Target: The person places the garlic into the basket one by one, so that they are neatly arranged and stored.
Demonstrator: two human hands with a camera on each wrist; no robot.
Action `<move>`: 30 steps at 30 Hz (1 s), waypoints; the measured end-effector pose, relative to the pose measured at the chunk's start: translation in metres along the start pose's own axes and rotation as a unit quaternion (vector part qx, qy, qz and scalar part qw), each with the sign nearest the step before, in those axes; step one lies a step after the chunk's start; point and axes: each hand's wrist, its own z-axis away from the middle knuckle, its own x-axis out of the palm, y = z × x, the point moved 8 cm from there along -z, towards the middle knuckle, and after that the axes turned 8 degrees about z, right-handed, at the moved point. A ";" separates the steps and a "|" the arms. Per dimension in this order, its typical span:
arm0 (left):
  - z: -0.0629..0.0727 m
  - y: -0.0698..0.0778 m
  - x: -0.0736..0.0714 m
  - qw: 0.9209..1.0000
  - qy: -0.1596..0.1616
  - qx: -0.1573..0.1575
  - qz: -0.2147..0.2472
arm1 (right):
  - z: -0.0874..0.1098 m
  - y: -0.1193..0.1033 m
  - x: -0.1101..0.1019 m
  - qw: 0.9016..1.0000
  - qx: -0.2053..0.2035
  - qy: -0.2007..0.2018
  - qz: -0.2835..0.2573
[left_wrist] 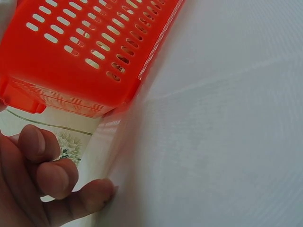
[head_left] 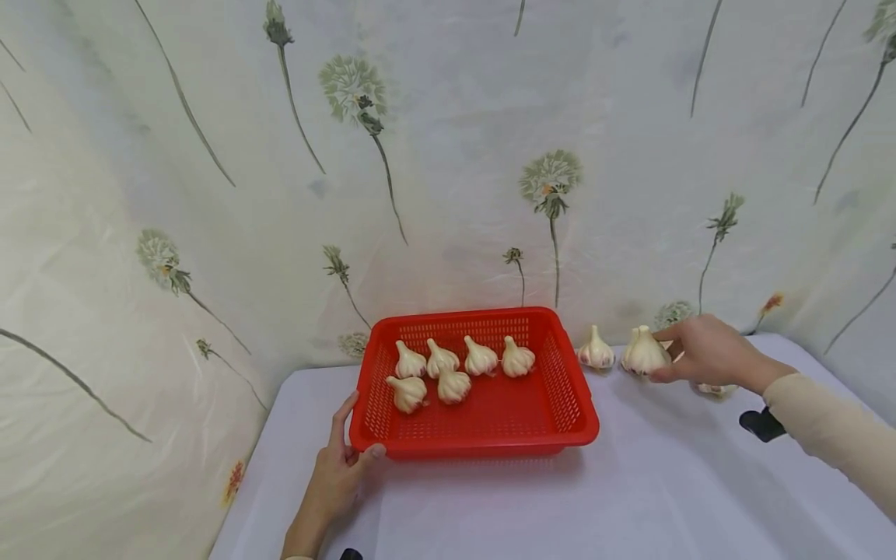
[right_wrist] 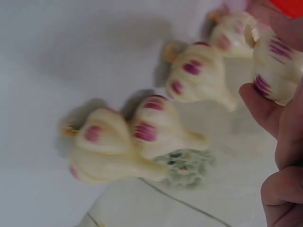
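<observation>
A red plastic basket (head_left: 462, 449) with slotted walls stands on the table, several garlic bulbs (head_left: 481, 356) inside it, mostly towards its back and left. At its front left corner my left hand (head_left: 334, 476) holds the rim between thumb and forefinger. The left wrist view shows that hand's other fingers (left_wrist: 56, 179) bent below the basket's rim, apart from its wall. To the right of the basket, my right hand (head_left: 707, 354) pinches a garlic bulb (right_wrist: 277, 66) with thumb and fingers. More garlic bulbs (right_wrist: 161, 127) lie near it; the hand partly hides some in the head view.
A pale cloth covers the table (head_left: 490, 513). Behind and to the left hangs a light curtain (head_left: 448, 194) printed with dandelions, meeting the table's back edge. One garlic bulb (head_left: 596, 350) lies close beside the basket's right wall.
</observation>
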 end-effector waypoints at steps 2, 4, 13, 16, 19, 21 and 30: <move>0.000 0.000 0.000 1.000 0.000 0.000 0.001 | -0.005 -0.006 -0.008 1.000 -0.003 0.006 -0.011; -0.001 0.000 0.000 1.000 0.000 -0.001 0.001 | -0.010 -0.012 -0.014 1.000 -0.003 0.006 -0.024; -0.001 0.000 0.000 1.000 -0.001 -0.008 -0.004 | -0.032 -0.046 -0.030 0.998 0.004 0.009 -0.065; -0.002 0.000 0.000 1.000 -0.001 -0.003 -0.001 | -0.039 -0.058 -0.035 0.998 0.002 0.017 -0.067; -0.002 0.000 0.001 1.000 -0.004 0.000 0.003 | -0.046 -0.069 -0.039 0.997 0.007 0.021 -0.073; -0.002 -0.001 0.001 1.000 -0.005 -0.002 0.004 | -0.051 -0.076 -0.041 0.996 0.009 0.022 -0.082; -0.001 -0.001 0.000 1.000 -0.004 -0.005 0.003 | -0.072 -0.114 -0.029 0.992 -0.014 0.011 -0.126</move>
